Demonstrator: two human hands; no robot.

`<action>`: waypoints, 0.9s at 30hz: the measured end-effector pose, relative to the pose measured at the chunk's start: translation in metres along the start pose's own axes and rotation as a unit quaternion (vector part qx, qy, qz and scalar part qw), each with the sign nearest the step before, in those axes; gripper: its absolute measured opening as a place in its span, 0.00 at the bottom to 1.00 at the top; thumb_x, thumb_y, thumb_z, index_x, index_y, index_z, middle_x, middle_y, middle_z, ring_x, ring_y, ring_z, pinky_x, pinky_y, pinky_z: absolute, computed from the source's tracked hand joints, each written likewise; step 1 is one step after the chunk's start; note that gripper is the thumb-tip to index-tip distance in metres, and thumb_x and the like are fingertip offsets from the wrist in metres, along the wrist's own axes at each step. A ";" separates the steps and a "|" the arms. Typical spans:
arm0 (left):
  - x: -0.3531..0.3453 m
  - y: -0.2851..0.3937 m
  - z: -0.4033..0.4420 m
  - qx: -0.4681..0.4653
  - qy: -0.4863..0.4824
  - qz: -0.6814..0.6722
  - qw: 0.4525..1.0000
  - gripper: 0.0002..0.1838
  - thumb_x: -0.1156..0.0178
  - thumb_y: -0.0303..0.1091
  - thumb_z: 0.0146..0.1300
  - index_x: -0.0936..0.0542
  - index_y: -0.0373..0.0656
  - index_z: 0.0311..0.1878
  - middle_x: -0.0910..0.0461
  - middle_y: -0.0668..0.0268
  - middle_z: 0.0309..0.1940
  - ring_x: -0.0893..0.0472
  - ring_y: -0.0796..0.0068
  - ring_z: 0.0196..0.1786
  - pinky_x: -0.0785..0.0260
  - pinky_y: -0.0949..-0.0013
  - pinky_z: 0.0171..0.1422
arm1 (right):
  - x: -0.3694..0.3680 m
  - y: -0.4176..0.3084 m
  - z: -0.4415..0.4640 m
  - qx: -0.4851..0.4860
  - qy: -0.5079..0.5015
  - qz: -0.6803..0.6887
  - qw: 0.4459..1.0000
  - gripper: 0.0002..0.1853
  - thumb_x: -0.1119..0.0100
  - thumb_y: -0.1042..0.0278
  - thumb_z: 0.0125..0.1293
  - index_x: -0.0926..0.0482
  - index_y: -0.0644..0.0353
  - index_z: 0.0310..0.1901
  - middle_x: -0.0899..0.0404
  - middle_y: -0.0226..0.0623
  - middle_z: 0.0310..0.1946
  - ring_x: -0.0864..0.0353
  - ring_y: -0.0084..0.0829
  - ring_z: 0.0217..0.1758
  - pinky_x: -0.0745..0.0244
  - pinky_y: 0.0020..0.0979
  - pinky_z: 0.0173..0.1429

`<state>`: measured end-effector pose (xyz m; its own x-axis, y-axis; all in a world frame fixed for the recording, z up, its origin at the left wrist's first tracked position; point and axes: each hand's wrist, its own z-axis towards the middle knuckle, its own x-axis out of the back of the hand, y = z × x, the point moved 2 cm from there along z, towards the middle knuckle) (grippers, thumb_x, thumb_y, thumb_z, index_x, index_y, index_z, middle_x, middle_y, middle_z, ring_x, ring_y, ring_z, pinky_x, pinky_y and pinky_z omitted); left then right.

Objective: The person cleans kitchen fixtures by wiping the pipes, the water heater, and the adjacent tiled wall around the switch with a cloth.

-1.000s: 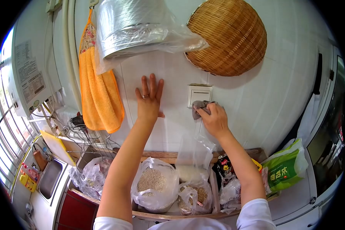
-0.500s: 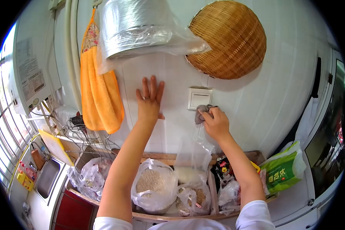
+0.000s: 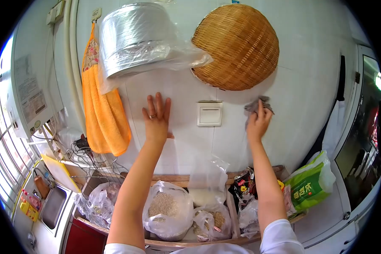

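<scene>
My left hand (image 3: 157, 122) lies flat against the white tiled wall (image 3: 182, 148), fingers spread, a ring on one finger. Pressed to the wall on the right, my right hand (image 3: 258, 123) grips a crumpled grey cloth (image 3: 258, 105), its fingers over the fabric. Between the two hands is a white light switch (image 3: 210, 114). Above it hangs a round woven bamboo basket (image 3: 237, 46), and to the left of that a metal steamer pot (image 3: 135, 38) wrapped in clear plastic.
An orange towel (image 3: 105, 114) hangs at the left, near a wall-mounted white unit (image 3: 31, 84). Below my arms, a wooden drawer (image 3: 190, 242) holds a plastic bag of grain (image 3: 167, 211) and other bags. A green packet (image 3: 309, 182) stands at the right; a sink (image 3: 55, 207) is lower left.
My right hand has moved the grey cloth from the switch's lower right corner to the wall on the right, slightly higher. My left hand stays flat on the wall; the view has shifted slightly.
</scene>
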<state>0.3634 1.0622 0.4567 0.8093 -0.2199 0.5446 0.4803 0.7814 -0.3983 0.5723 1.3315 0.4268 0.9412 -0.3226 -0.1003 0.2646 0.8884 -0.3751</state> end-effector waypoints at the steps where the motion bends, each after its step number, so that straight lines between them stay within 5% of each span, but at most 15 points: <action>1: -0.001 0.001 0.000 0.002 0.003 -0.004 1.000 0.78 0.23 0.68 0.20 0.51 0.49 0.79 0.59 0.47 0.79 0.52 0.38 0.78 0.39 0.43 0.70 | -0.005 -0.012 -0.003 0.059 -0.036 -0.027 0.997 0.23 0.44 0.73 0.59 0.20 0.48 0.58 0.28 0.39 0.44 0.25 0.42 0.44 0.27 0.41 0.51; 3: 0.002 0.001 0.000 0.001 0.011 -0.011 1.000 0.78 0.22 0.67 0.20 0.51 0.47 0.79 0.59 0.46 0.79 0.51 0.38 0.78 0.38 0.44 0.69 | -0.005 -0.037 -0.009 0.186 -0.180 -0.049 0.965 0.22 0.42 0.73 0.61 0.19 0.45 0.57 0.26 0.39 0.42 0.24 0.43 0.45 0.27 0.41 0.52; 4: 0.005 0.000 -0.002 0.004 0.001 -0.034 0.999 0.76 0.21 0.64 0.24 0.50 0.46 0.78 0.59 0.46 0.78 0.50 0.39 0.77 0.37 0.46 0.68 | 0.001 -0.040 -0.008 0.320 -0.169 0.011 0.932 0.21 0.40 0.74 0.60 0.18 0.43 0.55 0.25 0.39 0.40 0.24 0.44 0.46 0.26 0.42 0.50; 6: 0.015 0.002 -0.003 -0.003 -0.002 -0.056 0.998 0.74 0.20 0.60 0.27 0.50 0.45 0.78 0.58 0.46 0.78 0.49 0.39 0.77 0.36 0.47 0.67 | 0.007 -0.022 0.002 0.251 -0.223 -0.039 0.941 0.21 0.40 0.75 0.59 0.17 0.42 0.54 0.26 0.41 0.39 0.24 0.44 0.45 0.26 0.42 0.49; 10: 0.039 0.015 -0.008 0.005 -0.034 -0.130 0.991 0.61 0.21 0.44 0.37 0.44 0.44 0.75 0.51 0.46 0.76 0.42 0.45 0.74 0.36 0.48 0.67 | 0.017 0.049 0.054 -0.011 -0.001 -0.051 0.999 0.30 0.43 0.74 0.62 0.26 0.39 0.66 0.31 0.46 0.46 0.26 0.45 0.49 0.25 0.42 0.52; 12: 0.044 0.034 -0.013 -0.049 0.051 -0.144 0.987 0.55 0.23 0.39 0.41 0.41 0.45 0.74 0.47 0.50 0.75 0.41 0.46 0.74 0.39 0.46 0.69 | 0.015 0.075 0.068 -0.125 0.092 0.003 0.988 0.28 0.44 0.73 0.64 0.27 0.39 0.66 0.31 0.43 0.46 0.26 0.43 0.50 0.27 0.40 0.54; 15: 0.058 0.079 -0.006 -0.118 0.128 -0.156 0.972 0.47 0.28 0.35 0.45 0.36 0.48 0.72 0.45 0.53 0.75 0.42 0.48 0.74 0.42 0.44 0.71 | 0.014 0.054 0.044 0.018 0.020 -0.094 0.995 0.23 0.43 0.65 0.68 0.26 0.50 0.65 0.29 0.42 0.45 0.27 0.40 0.49 0.29 0.39 0.56; 17: 0.070 0.109 -0.002 -0.153 0.151 -0.167 0.962 0.43 0.29 0.34 0.46 0.34 0.48 0.70 0.44 0.53 0.74 0.42 0.48 0.74 0.43 0.43 0.71 | 0.020 0.049 0.015 -0.024 -0.087 -0.033 0.995 0.20 0.41 0.58 0.69 0.23 0.56 0.59 0.27 0.41 0.42 0.26 0.41 0.48 0.30 0.40 0.56; 19: 0.081 0.132 -0.002 -0.188 0.171 -0.173 0.952 0.40 0.31 0.34 0.47 0.31 0.49 0.68 0.44 0.54 0.74 0.42 0.48 0.75 0.43 0.43 0.71 | 0.030 0.041 -0.018 0.402 -0.273 0.006 0.874 0.15 0.35 0.51 0.62 0.16 0.53 0.42 0.20 0.41 0.45 0.24 0.47 0.50 0.29 0.42 0.57; 20: 0.085 0.140 -0.001 -0.203 0.147 -0.189 0.949 0.38 0.31 0.35 0.48 0.29 0.50 0.67 0.43 0.54 0.74 0.43 0.49 0.75 0.44 0.42 0.72 | 0.035 0.045 -0.019 0.400 -0.270 0.005 0.876 0.15 0.35 0.51 0.62 0.16 0.53 0.42 0.20 0.41 0.45 0.24 0.47 0.50 0.29 0.42 0.57; 22: 0.092 0.148 0.003 -0.217 0.128 -0.202 0.946 0.36 0.31 0.35 0.49 0.27 0.51 0.65 0.43 0.54 0.74 0.43 0.49 0.75 0.44 0.42 0.72 | 0.039 0.058 -0.006 0.157 -0.354 0.108 0.916 0.09 0.37 0.58 0.62 0.16 0.46 0.42 0.21 0.39 0.46 0.23 0.45 0.50 0.28 0.41 0.57; 23: 0.095 0.150 0.002 -0.219 0.119 -0.200 0.947 0.35 0.32 0.35 0.49 0.27 0.50 0.65 0.43 0.54 0.74 0.43 0.49 0.75 0.45 0.42 0.72 | 0.035 0.069 -0.001 0.003 -0.247 0.090 0.965 0.08 0.40 0.66 0.64 0.16 0.46 0.44 0.22 0.36 0.45 0.23 0.44 0.50 0.27 0.40 0.55; 24: 0.096 0.152 0.001 -0.221 0.109 -0.199 0.949 0.34 0.32 0.35 0.49 0.26 0.50 0.64 0.43 0.54 0.74 0.43 0.49 0.76 0.46 0.42 0.73 | 0.039 0.075 0.009 0.040 -0.188 0.009 0.981 0.13 0.42 0.70 0.64 0.17 0.48 0.50 0.25 0.39 0.46 0.25 0.43 0.50 0.27 0.40 0.55; 26: 0.097 0.155 -0.001 -0.226 0.097 -0.180 0.952 0.35 0.32 0.37 0.50 0.27 0.49 0.65 0.43 0.54 0.74 0.44 0.49 0.76 0.47 0.42 0.74 | 0.039 0.090 0.031 -0.085 0.037 0.010 0.996 0.19 0.43 0.72 0.65 0.20 0.48 0.57 0.29 0.43 0.49 0.27 0.43 0.50 0.28 0.39 0.55; 27: 0.094 0.159 -0.002 -0.229 0.097 -0.155 0.956 0.35 0.31 0.38 0.50 0.26 0.49 0.65 0.42 0.54 0.74 0.44 0.49 0.76 0.47 0.42 0.74 | 0.036 0.089 0.034 -0.087 0.037 0.010 0.995 0.19 0.43 0.72 0.65 0.20 0.48 0.57 0.29 0.43 0.49 0.27 0.43 0.50 0.28 0.39 0.55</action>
<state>0.5165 1.1646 0.4437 0.6297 -0.5392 0.5593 0.7693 0.3332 -0.5451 0.6374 1.4100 0.4213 0.9257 -0.3354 -0.1747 0.2004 0.8268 -0.5256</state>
